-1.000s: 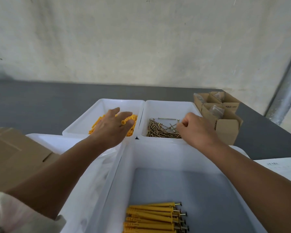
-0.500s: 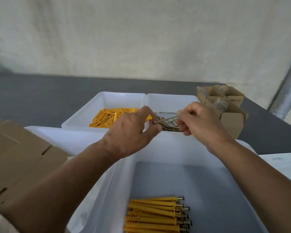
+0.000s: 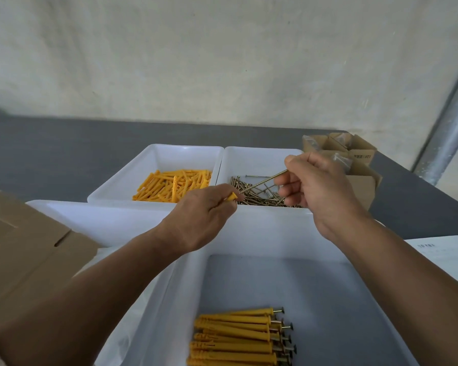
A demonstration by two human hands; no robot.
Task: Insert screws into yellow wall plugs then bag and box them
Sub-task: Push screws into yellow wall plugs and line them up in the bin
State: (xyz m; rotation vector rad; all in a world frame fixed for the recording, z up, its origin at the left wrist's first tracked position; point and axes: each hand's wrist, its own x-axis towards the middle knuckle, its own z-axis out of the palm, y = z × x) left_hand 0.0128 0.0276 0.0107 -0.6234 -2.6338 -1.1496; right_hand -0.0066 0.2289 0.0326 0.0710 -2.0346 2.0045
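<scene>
Yellow plastic pokes out of the left hand (image 3: 198,220), whose thumb and fingers pinch 1 wall plug (image 3: 232,197) with its open end facing right. The right hand (image 3: 317,188) pinches 1 long screw (image 3: 262,182) near its head, the shaft slanting down to the left so the tip sits just at the plug's mouth; whether it has entered cannot be told.

Both hands hover above the line where the near bin's (image 3: 249,233) far wall meets the near rim of the screw bin (image 3: 249,159). Loose screws (image 3: 259,198) lie piled in that bin's near half. The plug bin (image 3: 154,154) touches it on the left, with loose plugs (image 3: 169,186) heaped toward its near right corner.

In the near bin, assembled plugs (image 3: 236,336) lie side by side at the bottom edge of view, screw heads pointing right, with bare grey floor beyond them.

A 4th bin (image 3: 103,220) sits under the left forearm, flat cardboard (image 3: 24,249) at its left. Small cardboard boxes (image 3: 360,178) stand just right of the screw bin, near the tabletop's (image 3: 50,159) right edge. Bare tabletop runs from the bins back to the wall.
</scene>
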